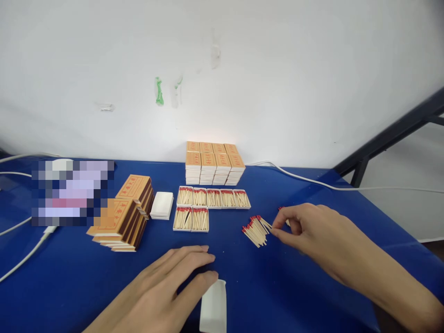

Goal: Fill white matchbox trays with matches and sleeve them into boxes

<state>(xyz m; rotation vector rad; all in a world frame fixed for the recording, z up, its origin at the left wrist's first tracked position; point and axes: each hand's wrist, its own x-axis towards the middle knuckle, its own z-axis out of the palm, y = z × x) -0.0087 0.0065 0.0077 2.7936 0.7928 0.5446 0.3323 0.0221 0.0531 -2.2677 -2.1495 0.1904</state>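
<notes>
Matches (257,232) lie beside the right fingers (287,237), pinched on one's end; the left fingers (198,261) stretch loosely by a tray (213,306).

Left hand (163,289) bare, fingers (192,262) slender, nails (212,257) plain; right hand (314,231) and forearm (385,282) bare.

filled trays (215,207): 7 | front tray (213,309): 1 | rear matchbox stacks (208,161): 8

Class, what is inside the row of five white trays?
Red-headed matches lie in the trays; whatever is beneath the top layer is covered, so cannot be seen.
</notes>
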